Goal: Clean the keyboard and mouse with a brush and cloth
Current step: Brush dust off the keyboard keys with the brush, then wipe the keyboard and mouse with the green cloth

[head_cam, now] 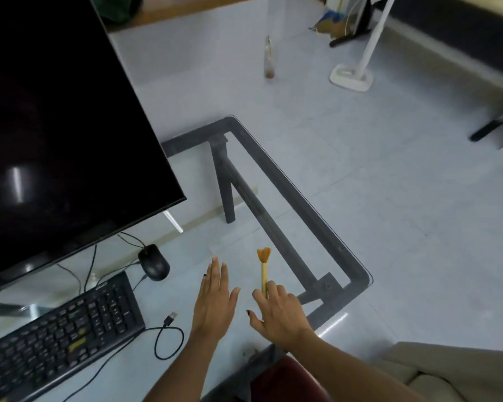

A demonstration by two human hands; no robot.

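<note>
Left hand (215, 300) flat, fingers (215, 271) straight and together; right hand (279, 311) palm-down, fingers loosely spread.

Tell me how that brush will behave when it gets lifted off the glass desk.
The brush looks thin and probably light. Its round handle may roll on the smooth glass desk. The splayed bristles look soft and should flex. The right hand already touches its handle end.

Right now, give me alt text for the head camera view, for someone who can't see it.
Over a glass desk, the right hand touches the handle of a small brush lying on the glass, while the left hand is held flat beside it. To the left sit a black mouse, a black keyboard and a dark monitor.
</note>
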